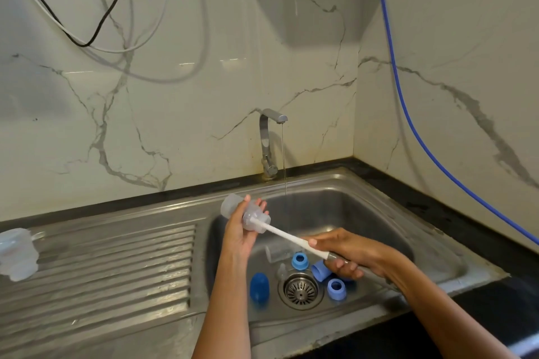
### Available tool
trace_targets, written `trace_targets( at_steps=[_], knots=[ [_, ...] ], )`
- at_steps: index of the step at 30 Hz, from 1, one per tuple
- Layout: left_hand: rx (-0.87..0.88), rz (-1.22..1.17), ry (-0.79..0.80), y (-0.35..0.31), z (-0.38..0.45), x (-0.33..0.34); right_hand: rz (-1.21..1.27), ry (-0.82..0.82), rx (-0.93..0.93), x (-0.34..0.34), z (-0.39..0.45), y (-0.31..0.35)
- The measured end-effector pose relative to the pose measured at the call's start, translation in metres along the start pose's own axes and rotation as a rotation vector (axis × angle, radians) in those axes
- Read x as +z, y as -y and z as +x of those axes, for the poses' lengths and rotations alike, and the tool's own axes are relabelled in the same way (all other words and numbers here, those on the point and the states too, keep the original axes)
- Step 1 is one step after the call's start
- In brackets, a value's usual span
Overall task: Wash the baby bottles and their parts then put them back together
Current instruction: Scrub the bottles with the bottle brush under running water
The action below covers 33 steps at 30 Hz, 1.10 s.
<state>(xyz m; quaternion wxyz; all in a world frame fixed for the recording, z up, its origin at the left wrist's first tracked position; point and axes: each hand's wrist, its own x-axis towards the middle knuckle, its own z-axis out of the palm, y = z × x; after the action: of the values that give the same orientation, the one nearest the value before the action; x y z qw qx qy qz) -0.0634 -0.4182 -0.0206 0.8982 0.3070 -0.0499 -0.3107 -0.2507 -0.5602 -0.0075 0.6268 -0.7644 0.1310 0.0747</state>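
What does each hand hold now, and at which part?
The left hand grips the clear baby bottle around its body. The right hand grips the bottle brush by its grey handle; the brush head is inside the bottle.

Steel tap [267, 143] running thin stream; blue hose [408, 114] down right marble wall [466, 38]; black cable [96, 26] and white cable [151, 29] hanging upper left; dark desk [466, 221].

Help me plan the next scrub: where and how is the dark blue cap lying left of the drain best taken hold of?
Grip the dark blue cap across its rounded sides, coming from above. It lies free on the sink floor, clear of the drain; the left hand, nearer, holds the bottle.
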Motion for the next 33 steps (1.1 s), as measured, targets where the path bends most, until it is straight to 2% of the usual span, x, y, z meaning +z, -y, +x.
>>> trace_targets(
  at_steps=[2,4,6,7,8,11,12,14,16,17,20,22,23,24,26,28,31,33],
  knots=[
    [0.056,0.1,-0.05,0.006,0.001,0.001,-0.177,-0.108,-0.065,0.005,0.005,-0.002],
    [0.116,0.155,-0.025,0.009,-0.001,0.004,-0.413,-0.279,-0.191,0.008,0.01,-0.001],
    [0.116,0.063,0.025,0.006,-0.003,0.007,-0.655,-0.426,-0.279,0.011,0.015,0.0],
    [0.095,0.003,0.011,0.005,-0.001,0.006,-0.687,-0.45,-0.291,0.014,0.017,0.0],
    [0.076,-0.026,-0.016,0.004,0.0,0.005,-0.614,-0.426,-0.291,0.016,0.016,0.001],
    [0.072,0.056,-0.033,0.002,0.0,0.002,-0.098,-0.186,-0.164,0.01,0.008,0.001],
    [0.065,0.064,-0.029,0.001,0.0,0.001,-0.007,-0.104,-0.104,0.006,0.005,0.002],
    [0.037,0.007,-0.052,-0.001,-0.001,0.001,0.022,0.0,-0.038,0.004,0.001,0.001],
    [0.055,0.005,-0.089,0.002,0.0,0.0,-0.097,-0.047,-0.064,0.008,0.005,-0.001],
    [0.08,0.05,-0.114,0.005,0.0,0.001,-0.212,-0.128,-0.117,0.01,0.007,-0.002],
    [0.146,0.126,-0.141,0.013,0.0,0.007,-0.76,-0.439,-0.258,0.015,0.013,0.0],
    [0.134,0.086,-0.134,0.01,0.0,0.007,-0.914,-0.523,-0.288,0.025,0.017,-0.001],
    [0.114,0.053,-0.126,0.006,0.001,0.006,-0.854,-0.478,-0.308,0.03,0.017,-0.001],
    [0.084,-0.005,-0.106,0.002,0.0,0.004,-0.67,-0.376,-0.313,0.031,0.015,0.0],
    [0.029,-0.199,-0.013,-0.007,-0.002,0.001,-0.175,-0.142,-0.207,0.02,0.005,0.003],
    [0.023,-0.323,0.092,-0.012,-0.002,0.002,0.036,-0.052,-0.101,0.008,-0.004,0.007],
    [-0.018,-0.186,0.107,-0.005,0.0,0.003,-0.014,-0.115,-0.13,0.014,0.001,0.007],
    [-0.028,-0.092,0.066,0.001,0.001,0.004,-0.311,-0.273,-0.247,0.022,0.009,0.007]
  ],
)
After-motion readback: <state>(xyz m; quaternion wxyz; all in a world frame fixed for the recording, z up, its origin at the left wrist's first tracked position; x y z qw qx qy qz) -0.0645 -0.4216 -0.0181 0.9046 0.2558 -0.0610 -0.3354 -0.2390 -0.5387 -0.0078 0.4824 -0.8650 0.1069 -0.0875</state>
